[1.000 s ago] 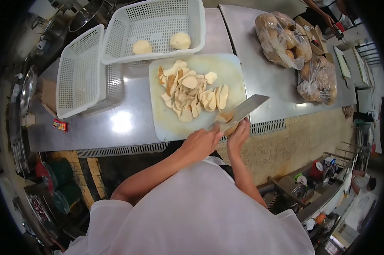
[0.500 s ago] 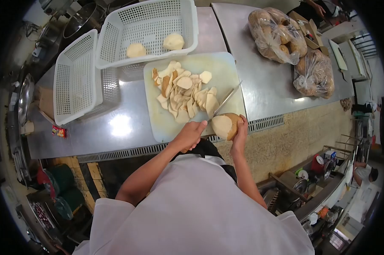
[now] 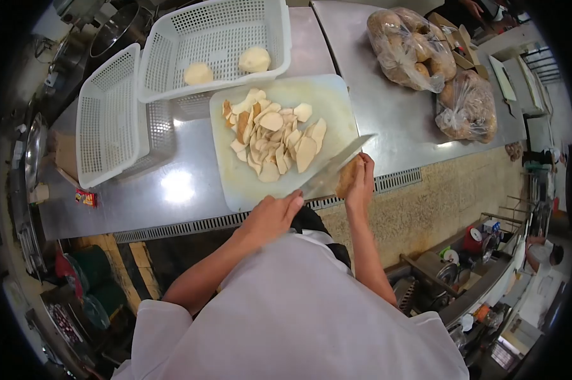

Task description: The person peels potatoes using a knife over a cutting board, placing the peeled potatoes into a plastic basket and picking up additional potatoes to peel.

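My left hand (image 3: 270, 218) is wrapped round the handle of a broad-bladed knife (image 3: 350, 154), its blade slanting up and to the right. Behind the blade, my right hand (image 3: 361, 182) grips a round, brown-skinned root vegetable (image 3: 345, 182), partly peeled. The blade hides much of the vegetable, and I cannot tell whether they touch. Both are over the near right edge of a white cutting board (image 3: 333, 95). Thick pale peelings (image 3: 270, 142), some with brown skin, lie heaped on the board.
A white perforated basket (image 3: 286, 38) behind the board holds two peeled vegetables (image 3: 254, 59). A second basket (image 3: 134, 111) stands to its left. Bags of unpeeled vegetables (image 3: 409, 50) and an open cardboard box (image 3: 460, 44) sit at the right on the steel table (image 3: 387, 126).
The knife has swung up and right, its blade now in front of the vegetable. My left hand has shifted slightly left and down; my right hand has moved a little up.
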A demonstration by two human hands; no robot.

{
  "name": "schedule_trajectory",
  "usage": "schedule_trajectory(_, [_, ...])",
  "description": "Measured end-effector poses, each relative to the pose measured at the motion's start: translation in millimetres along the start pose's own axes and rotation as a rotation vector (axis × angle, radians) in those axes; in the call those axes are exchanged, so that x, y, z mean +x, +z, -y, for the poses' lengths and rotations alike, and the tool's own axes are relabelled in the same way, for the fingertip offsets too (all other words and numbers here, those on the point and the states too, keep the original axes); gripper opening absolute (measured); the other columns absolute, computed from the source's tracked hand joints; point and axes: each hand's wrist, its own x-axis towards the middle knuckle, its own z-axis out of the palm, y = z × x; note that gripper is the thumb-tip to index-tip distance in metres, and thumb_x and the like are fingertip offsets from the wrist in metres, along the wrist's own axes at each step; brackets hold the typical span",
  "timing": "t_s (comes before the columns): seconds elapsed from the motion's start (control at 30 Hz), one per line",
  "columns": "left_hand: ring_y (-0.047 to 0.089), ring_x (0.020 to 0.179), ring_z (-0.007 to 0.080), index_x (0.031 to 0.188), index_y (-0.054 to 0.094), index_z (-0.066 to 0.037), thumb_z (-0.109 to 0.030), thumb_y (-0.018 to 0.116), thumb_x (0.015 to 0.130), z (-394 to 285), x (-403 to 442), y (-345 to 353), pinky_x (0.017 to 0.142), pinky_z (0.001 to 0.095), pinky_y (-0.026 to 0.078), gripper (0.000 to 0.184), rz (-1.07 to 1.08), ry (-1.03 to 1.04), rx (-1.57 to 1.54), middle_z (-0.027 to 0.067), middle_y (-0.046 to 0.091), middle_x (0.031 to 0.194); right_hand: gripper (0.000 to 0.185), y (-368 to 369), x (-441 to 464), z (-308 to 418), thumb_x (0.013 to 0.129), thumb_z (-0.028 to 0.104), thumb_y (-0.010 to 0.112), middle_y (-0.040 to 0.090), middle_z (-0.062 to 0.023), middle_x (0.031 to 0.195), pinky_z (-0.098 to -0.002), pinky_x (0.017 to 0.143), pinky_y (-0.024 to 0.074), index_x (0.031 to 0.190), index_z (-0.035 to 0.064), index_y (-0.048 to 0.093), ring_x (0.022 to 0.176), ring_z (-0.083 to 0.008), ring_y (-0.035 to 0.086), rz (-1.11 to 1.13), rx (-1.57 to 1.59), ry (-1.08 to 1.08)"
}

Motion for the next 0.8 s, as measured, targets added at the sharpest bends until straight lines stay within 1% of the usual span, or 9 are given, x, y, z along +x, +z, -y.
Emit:
schedule_trajectory(0.1, [0.064,0.067,0.0497,0.132,0.058,-0.003,-0.035,0.043,0.111,-47.2,-29.2,-27.5,0.065,0.0551,0.052,0.041,0.115,-0.082,0.126,0.0292,0.064,0.072,0.045,5.0,-4.5,-4.7,0.11,0.031,0.04,0.063,-0.0252,0.127,-0.0425,0.103,0.0455,0.137,-0.0024,0.054,0.118,-0.0364,0.062,-0.067,-0.051,-0.016])
schedule_trajectory(0.17, [0.064,0.068,0.0472,0.146,0.052,-0.004,-0.03,0.043,0.111,-63.8,-42.9,-44.1,0.068,0.0509,0.052,0.045,0.277,-0.21,0.175,0.0268,0.066,0.082,0.047,7.0,-6.3,-12.5,0.111,0.033,0.038,0.064,-0.0263,0.126,-0.0439,0.103,0.0457,0.136,-0.0033,0.054,0.117,-0.0384,0.062,-0.08,-0.061,-0.016])
schedule_trajectory(0.3, [0.063,0.07,0.0476,0.143,0.054,-0.003,-0.028,0.043,0.111,-66.5,-45.3,-44.0,0.069,0.0528,0.051,0.041,0.32,-0.297,0.161,0.0273,0.064,0.08,0.049,7.0,-3.5,-31.2,0.11,0.031,0.038,0.064,-0.0282,0.128,-0.0461,0.102,0.0463,0.135,-0.0068,0.055,0.119,-0.0427,0.062,-0.113,-0.231,-0.081])
schedule_trajectory(0.37, [0.061,0.069,0.0494,0.138,0.055,-0.002,-0.028,0.043,0.111,-46.2,-25.4,-19.7,0.067,0.0532,0.05,0.039,0.202,-0.149,0.053,0.0274,0.063,0.077,0.05,11.2,-4.8,-32.2,0.11,0.031,0.037,0.064,-0.0285,0.13,-0.0467,0.102,0.0461,0.136,-0.0077,0.055,0.12,-0.0434,0.061,-0.122,-0.217,-0.082])
schedule_trajectory(0.5, [0.061,0.073,0.0514,0.133,0.057,0.001,-0.029,0.042,0.112,-34.3,33.9,19.0,0.068,0.0533,0.05,0.039,0.113,-0.099,0.033,0.0282,0.063,0.078,0.049,7.4,-6.7,-6.9,0.11,0.029,0.037,0.063,-0.0286,0.132,-0.0467,0.103,0.0452,0.137,-0.0076,0.055,0.12,-0.0437,0.061,-0.128,-0.169,-0.108])
schedule_trajectory(0.6, [0.061,0.078,0.0528,0.129,0.058,0.002,-0.029,0.041,0.112,-39.1,29.4,13.5,0.07,0.0533,0.05,0.039,0.147,-0.162,-0.008,0.0279,0.065,0.082,0.049,7.6,-6.7,-5.8,0.109,0.028,0.036,0.062,-0.0286,0.133,-0.0463,0.103,0.0451,0.137,-0.0074,0.056,0.12,-0.0434,0.061,-0.107,-0.167,-0.122])
schedule_trajectory(0.7, [0.061,0.077,0.0538,0.128,0.059,0.003,-0.031,0.04,0.113,-19.5,-6.6,14.4,0.072,0.0532,0.051,0.041,0.022,-0.002,0.003,0.0258,0.066,0.077,0.049,6.6,-14.9,3.6,0.109,0.028,0.036,0.063,-0.0282,0.132,-0.0456,0.103,0.0454,0.136,-0.0072,0.056,0.12,-0.043,0.061,-0.12,-0.204,-0.106])
schedule_trajectory(0.77, [0.062,0.058,0.0491,0.105,0.062,0.005,-0.035,0.039,0.113,-4.8,-6.6,23.0,0.058,0.0523,0.052,0.046,-0.162,0.137,-0.05,0.0262,0.062,0.065,0.048,4.2,-15.8,4.8,0.109,0.028,0.037,0.063,-0.0279,0.132,-0.0453,0.103,0.0455,0.136,-0.007,0.057,0.119,-0.0428,0.061,-0.113,-0.224,-0.078])
schedule_trajectory(0.8, [0.062,0.058,0.0491,0.105,0.062,0.005,-0.035,0.039,0.113,-8.9,3.1,20.9,0.058,0.0523,0.052,0.046,-0.165,0.144,-0.05,0.0262,0.062,0.065,0.048,3.3,-10.4,0.4,0.109,0.028,0.037,0.063,-0.0273,0.132,-0.0447,0.104,0.0454,0.136,-0.0066,0.057,0.119,-0.0419,0.061,-0.097,-0.197,-0.077])
